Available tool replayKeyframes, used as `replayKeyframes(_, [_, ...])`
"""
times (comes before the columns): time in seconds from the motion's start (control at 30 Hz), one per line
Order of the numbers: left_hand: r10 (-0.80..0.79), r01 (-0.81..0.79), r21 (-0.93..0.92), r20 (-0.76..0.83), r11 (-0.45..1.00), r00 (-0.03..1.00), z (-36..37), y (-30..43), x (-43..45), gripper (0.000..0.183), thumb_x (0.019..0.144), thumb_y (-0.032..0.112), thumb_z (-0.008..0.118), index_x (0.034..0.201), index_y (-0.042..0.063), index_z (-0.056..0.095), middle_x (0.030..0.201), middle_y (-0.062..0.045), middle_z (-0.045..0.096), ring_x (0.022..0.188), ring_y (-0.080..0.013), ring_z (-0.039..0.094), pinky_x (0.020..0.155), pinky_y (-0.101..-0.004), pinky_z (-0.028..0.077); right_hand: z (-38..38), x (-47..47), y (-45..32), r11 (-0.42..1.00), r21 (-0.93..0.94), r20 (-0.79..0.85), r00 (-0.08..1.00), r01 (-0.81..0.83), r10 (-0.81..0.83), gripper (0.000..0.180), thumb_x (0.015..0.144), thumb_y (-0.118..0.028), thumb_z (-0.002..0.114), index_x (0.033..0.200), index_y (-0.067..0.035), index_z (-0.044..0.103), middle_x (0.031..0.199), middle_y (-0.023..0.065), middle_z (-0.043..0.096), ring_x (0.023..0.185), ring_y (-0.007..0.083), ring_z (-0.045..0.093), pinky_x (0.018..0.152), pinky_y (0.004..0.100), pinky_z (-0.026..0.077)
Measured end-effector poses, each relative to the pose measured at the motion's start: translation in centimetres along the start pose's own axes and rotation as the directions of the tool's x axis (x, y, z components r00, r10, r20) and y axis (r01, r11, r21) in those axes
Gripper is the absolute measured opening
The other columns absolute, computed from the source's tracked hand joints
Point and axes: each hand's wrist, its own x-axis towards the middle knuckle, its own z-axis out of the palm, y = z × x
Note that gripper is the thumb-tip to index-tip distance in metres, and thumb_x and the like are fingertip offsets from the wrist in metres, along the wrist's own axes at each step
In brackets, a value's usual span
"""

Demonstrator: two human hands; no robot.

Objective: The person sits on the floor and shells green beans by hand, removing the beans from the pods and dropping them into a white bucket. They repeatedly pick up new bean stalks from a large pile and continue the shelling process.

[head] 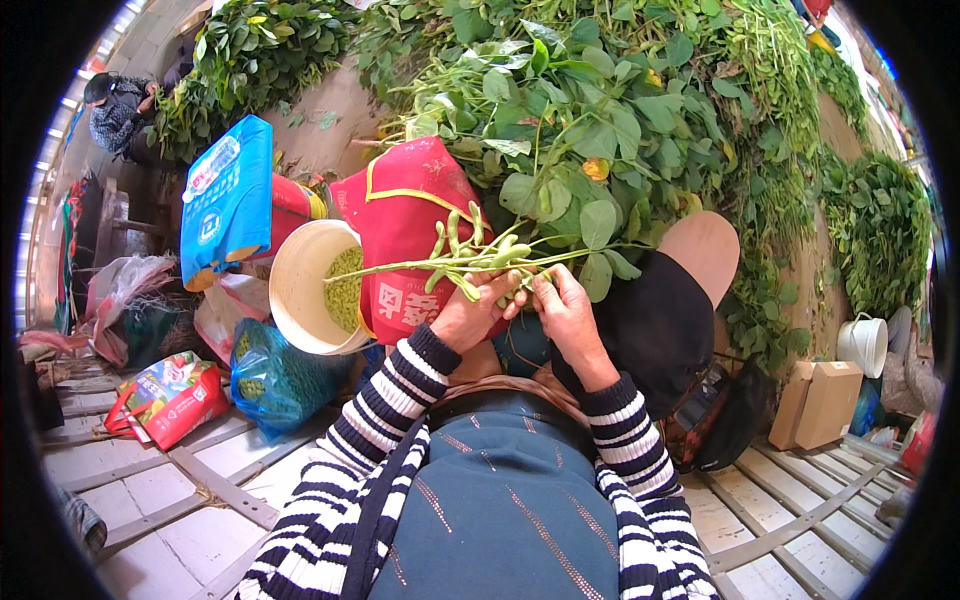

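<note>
A green soybean stem with plump pods lies across both my hands, over a red cloth with yellow trim. My left hand is closed around the pods and stem from below. Just beside it, my right hand pinches the stem's leafy side between thumb and finger; the exact grip is partly hidden. To the left of the cloth, a white plastic bucket is tilted, with shelled green beans inside. Large green leaves spread just beyond my right hand.
Piled soybean plants fill the far side. A person in a dark cap is close at right; another person sits far left. A blue bag, a blue plastic sack, a red shopping bag and a cardboard box stand around.
</note>
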Motion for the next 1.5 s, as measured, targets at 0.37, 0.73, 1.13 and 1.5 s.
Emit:
replayKeyframes(0.37, [0.077, -0.088, 0.159, 0.070, 0.983, 0.995, -2.7, -1.9, -0.5, 0.012, 0.096, 0.019, 0.048, 0.099, 0.008, 0.051, 0.076, 0.002, 0.048, 0.059, -0.0059, 0.041, 0.049, -0.0199, 0.032, 1.7, 0.5, -3.6, 0.695, -0.557, 0.076, 0.862, 0.454, -0.501, 0.015, 0.085, -0.016, 0.060, 0.093, -0.005, 0.056, 0.085, 0.0146, 0.059, 0.072, 0.0349, 0.059, 0.061, 0.0401, 0.049])
replayKeyframes(0.73, [-0.191, -0.097, 0.579, 0.415, 0.809, 0.889, -2.6, 0.0, -4.0, 0.033, 0.095, 0.025, 0.048, 0.117, 0.001, 0.053, 0.079, 0.001, 0.053, 0.066, -0.0035, 0.043, 0.053, -0.0175, 0.036, 1.6, -0.3, -3.3, 0.651, -0.611, 0.015, 0.828, 0.451, -0.560, 0.013, 0.085, -0.016, 0.061, 0.088, -0.005, 0.055, 0.083, 0.0127, 0.058, 0.075, 0.0330, 0.059, 0.063, 0.0406, 0.048])
replayKeyframes(1.13, [-0.055, 0.050, -0.046, -0.116, 0.998, 0.992, 0.4, 0.9, -3.2, 0.014, 0.093, 0.018, 0.055, 0.096, 0.006, 0.060, 0.068, 0.005, 0.051, 0.049, -0.0019, 0.036, 0.043, -0.0178, 0.026, 1.7, -3.1, -2.7, 0.933, -0.338, 0.171, 0.983, 0.121, -0.065, 0.016, 0.091, -0.011, 0.043, 0.101, 0.000, 0.047, 0.071, 0.0222, 0.060, 0.069, 0.0425, 0.058, 0.061, 0.0469, 0.047])
replayKeyframes(1.5, [-0.009, 0.024, 0.288, -0.055, 0.957, 0.998, 0.1, 1.9, -3.7, 0.016, 0.094, 0.018, 0.054, 0.095, 0.004, 0.063, 0.063, 0.008, 0.046, 0.049, -0.0008, 0.033, 0.044, -0.0177, 0.024, 1.6, -2.8, -0.8, 0.945, -0.262, 0.275, 0.954, 0.197, -0.122, 0.022, 0.093, -0.006, 0.037, 0.110, 0.002, 0.048, 0.072, 0.0093, 0.055, 0.063, 0.0165, 0.050, 0.060, 0.0315, 0.043])
